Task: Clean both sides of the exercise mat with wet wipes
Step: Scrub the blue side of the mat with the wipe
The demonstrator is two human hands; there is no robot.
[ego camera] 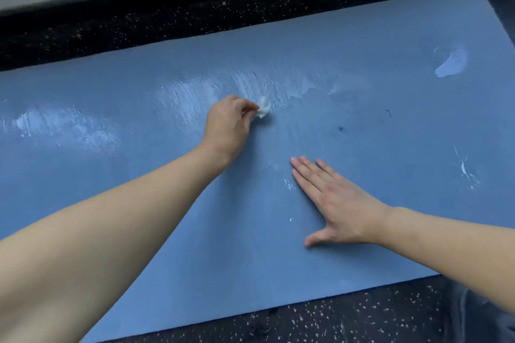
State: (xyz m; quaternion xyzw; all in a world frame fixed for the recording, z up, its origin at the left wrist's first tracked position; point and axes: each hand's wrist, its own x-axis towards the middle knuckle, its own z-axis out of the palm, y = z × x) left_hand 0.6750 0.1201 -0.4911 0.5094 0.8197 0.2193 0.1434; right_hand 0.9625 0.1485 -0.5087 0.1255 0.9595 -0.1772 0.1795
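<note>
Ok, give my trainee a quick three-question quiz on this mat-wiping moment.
1. True or false: the left hand pinches a crumpled white wipe.
2. The right hand is: A) holding a wipe, B) pressed flat on the blue mat, C) lifted off it.
3. Where do the shiny wet streaks lie: towards the mat's far edge or its near edge?

Key: 1 true; 2 B; 3 far edge.
</note>
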